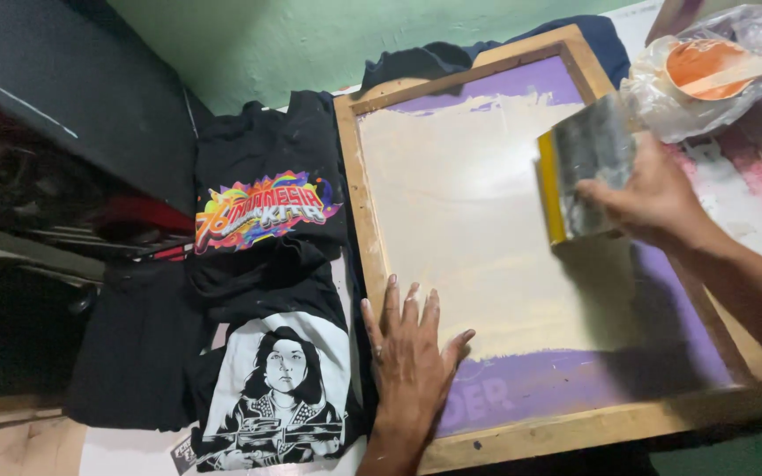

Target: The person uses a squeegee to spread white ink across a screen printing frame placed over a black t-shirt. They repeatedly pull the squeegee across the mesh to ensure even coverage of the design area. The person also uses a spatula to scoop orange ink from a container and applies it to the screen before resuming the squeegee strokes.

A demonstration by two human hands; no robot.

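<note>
A wooden-framed printing screen point(359, 189) lies flat, its purple mesh coated with pale cream ink. My left hand point(409, 353) presses flat, fingers spread, on the frame's lower left side. My right hand point(654, 198) grips a squeegee point(584, 167) with a grey ink-smeared handle and a yellow blade edge, held on the mesh at the right middle. A dark garment point(416, 63) shows under the frame's far edge.
Black printed shirts point(266, 211) are piled left of the frame, one with a colourful print, one point(280, 392) with a black-and-white portrait. A plastic-wrapped tub of orange ink point(703, 62) with a stick stands at the far right. Dark shelving is at the left.
</note>
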